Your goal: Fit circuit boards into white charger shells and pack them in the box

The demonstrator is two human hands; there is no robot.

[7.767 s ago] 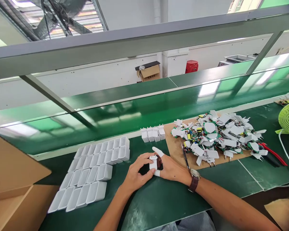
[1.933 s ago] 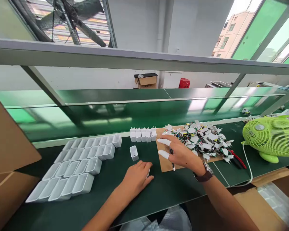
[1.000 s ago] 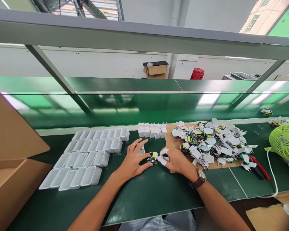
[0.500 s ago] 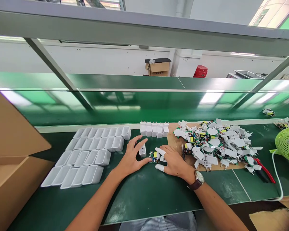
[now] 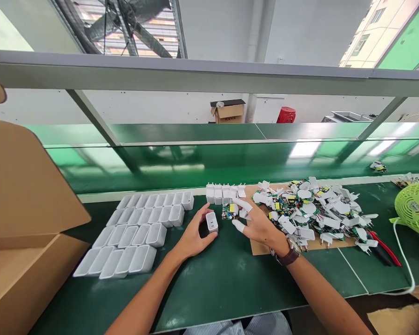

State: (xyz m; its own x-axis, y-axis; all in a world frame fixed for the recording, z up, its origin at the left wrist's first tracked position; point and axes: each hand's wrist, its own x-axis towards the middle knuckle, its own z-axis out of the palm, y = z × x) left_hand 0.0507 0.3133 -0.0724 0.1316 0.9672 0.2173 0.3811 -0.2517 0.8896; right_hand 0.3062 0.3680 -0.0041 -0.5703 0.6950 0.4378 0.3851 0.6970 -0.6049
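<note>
My left hand (image 5: 194,235) closes its thumb and fingers around a small white charger housing (image 5: 212,222) with two dark slots on its face. In my right hand (image 5: 256,224), a small circuit board (image 5: 229,211) with yellow and dark components is gripped by the fingers, which hide part of its white end piece. White finger covers sit on the thumb and a finger of that hand. Behind both hands is a short row of white plug housings (image 5: 225,193). To the left, rows of open white shells (image 5: 139,232) lie on the green table (image 5: 209,288).
At right a heap of circuit boards with white parts (image 5: 309,209) lies on cardboard (image 5: 260,247). Red-handled pliers (image 5: 386,249) and a green fan (image 5: 415,209) are beyond it. A cardboard box (image 5: 24,260) stands at left; a metal shelf rail (image 5: 209,79) crosses above.
The view has tilted upward. My left thumb has left the circuit board, and that hand has closed on the white housing. My right hand has moved the board away toward the row of plugs.
</note>
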